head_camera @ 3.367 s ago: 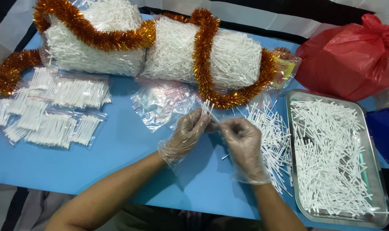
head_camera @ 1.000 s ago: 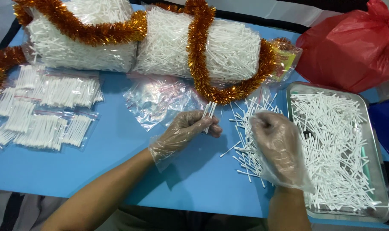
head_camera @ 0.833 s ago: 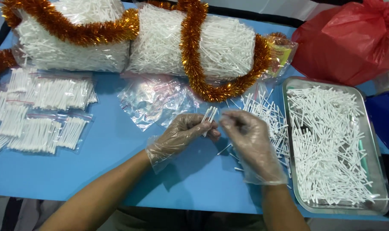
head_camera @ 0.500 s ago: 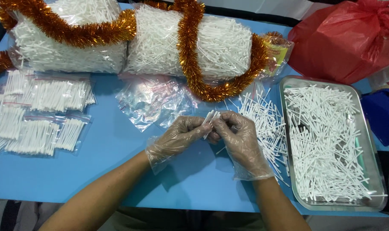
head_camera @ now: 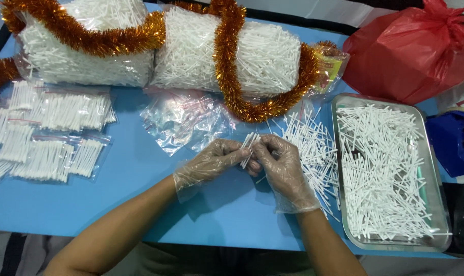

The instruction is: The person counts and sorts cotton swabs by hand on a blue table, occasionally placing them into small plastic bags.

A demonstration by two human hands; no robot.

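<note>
Both gloved hands meet over the blue desk (head_camera: 114, 199), the left hand (head_camera: 216, 161) and right hand (head_camera: 280, 166) pinching a small bunch of cotton swabs (head_camera: 250, 148); some filled little bags (head_camera: 53, 135) lie at the left, while many loose swabs (head_camera: 313, 148) wait beside the full metal tray (head_camera: 339, 168).

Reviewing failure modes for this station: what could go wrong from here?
1. The small bundle of white cotton swabs, pinched between the gloved left hand and right hand, could fan out and drop.
2. The right forearm lies beside the loose pile of swabs on the blue table; a sweep might scatter them.
3. The thin clear gloves look loose and could snag.
</note>
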